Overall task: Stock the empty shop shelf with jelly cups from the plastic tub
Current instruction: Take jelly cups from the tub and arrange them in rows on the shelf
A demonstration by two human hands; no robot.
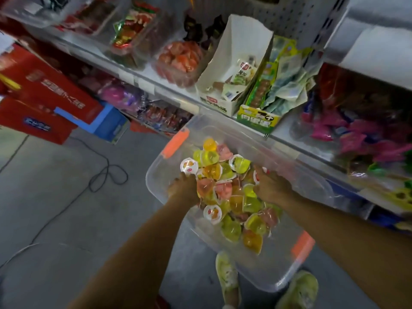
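A clear plastic tub (296,270) with orange handle clips stands low in front of the shelves, holding a heap of jelly cups (231,197) in yellow, orange and pink. Both my hands are down inside the tub. My left hand (184,186) digs into the left side of the heap, fingers curled among the cups. My right hand (270,186) presses into the right side, its fingers buried under cups. The two hands cup a mound of jelly cups between them. The fingertips are hidden.
A white shelf edge (169,90) runs diagonally just behind the tub, carrying snack boxes (225,85) and a clear container of orange sweets (180,61). Red cartons (44,94) sit on the grey floor at left, with a black cable (104,172). My shoes (227,273) are under the tub.
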